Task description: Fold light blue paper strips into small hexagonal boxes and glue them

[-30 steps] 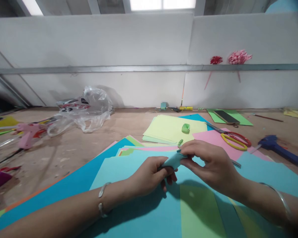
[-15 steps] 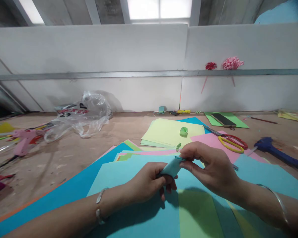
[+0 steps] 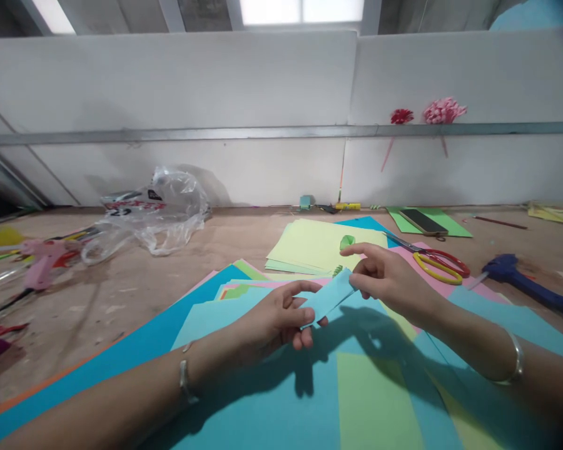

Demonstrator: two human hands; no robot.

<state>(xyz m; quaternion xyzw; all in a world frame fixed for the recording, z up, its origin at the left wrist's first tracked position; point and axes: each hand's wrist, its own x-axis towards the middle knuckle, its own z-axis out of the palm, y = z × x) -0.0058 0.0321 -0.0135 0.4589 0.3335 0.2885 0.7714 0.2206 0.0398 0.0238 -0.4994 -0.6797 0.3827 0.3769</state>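
Note:
Between the thumb and fingers of my left hand (image 3: 288, 312) is the lower end of a light blue paper strip (image 3: 331, 294), which looks folded and slants up to the right. My right hand (image 3: 389, 275) pinches the strip's upper end, its index finger stretched out above. Below both hands lie large light blue paper sheets (image 3: 263, 400) with a green sheet (image 3: 375, 394) among them. Just beyond the strip, a small green paper curl (image 3: 338, 270) and a green paper loop (image 3: 347, 241) rest near pale yellow sheets (image 3: 304, 244).
Scissors (image 3: 438, 265) with red and yellow handles and a blue glue gun (image 3: 520, 281) lie to the right. A phone (image 3: 422, 220) rests on green paper farther back. At left are a pink glue gun (image 3: 42, 262) and a clear plastic bag (image 3: 159, 212). A white wall (image 3: 263, 169) closes the back.
The strip now shows at greater length and flatter between my hands. My right hand has moved slightly up and its index finger has straightened; my left fingers have loosened around the lower end.

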